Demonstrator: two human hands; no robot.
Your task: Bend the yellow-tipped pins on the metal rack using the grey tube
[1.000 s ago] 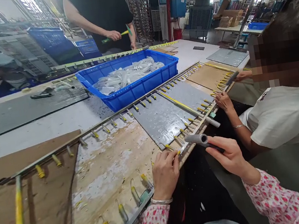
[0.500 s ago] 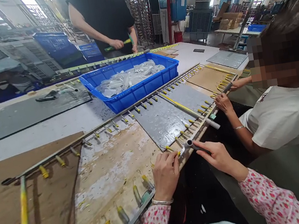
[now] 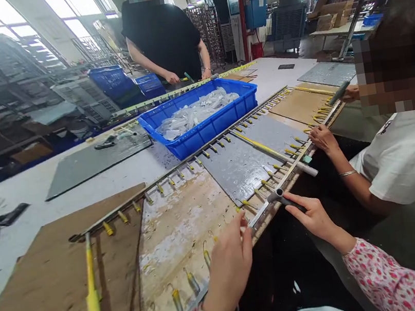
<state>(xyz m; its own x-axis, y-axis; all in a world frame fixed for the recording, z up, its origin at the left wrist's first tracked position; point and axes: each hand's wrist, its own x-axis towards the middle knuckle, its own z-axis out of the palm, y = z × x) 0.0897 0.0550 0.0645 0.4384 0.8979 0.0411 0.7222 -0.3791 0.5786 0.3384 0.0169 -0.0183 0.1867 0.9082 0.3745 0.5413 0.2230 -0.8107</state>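
My right hand (image 3: 313, 215) is wrapped around the dark handle of a hammer (image 3: 276, 195), whose grey head has a hollow round end. The hammer head rests at the near metal rail (image 3: 259, 214) of a long frame. Just left of it, my left hand (image 3: 229, 261) hovers over the same rail, fingers loosely bent, thumb and index finger apart, with nothing visible between them. Small yellow-ended pieces with wire hooks (image 3: 192, 282) stick out from the rail, pointing inward. Part of the rail is hidden behind my left hand.
A blue crate (image 3: 203, 130) of clear plastic pieces stands beyond the frame. A yellow-painted bar (image 3: 92, 297) crosses at left. To my right a co-worker's hand (image 3: 324, 139) touches the rail. Another person (image 3: 164, 37) stands across the table holding a green-handled hammer.
My left hand has come off the yellow-ended piece at the rail and drawn back, its fingers parting. The hammer stays by the rail in my right hand. The view has swung left.
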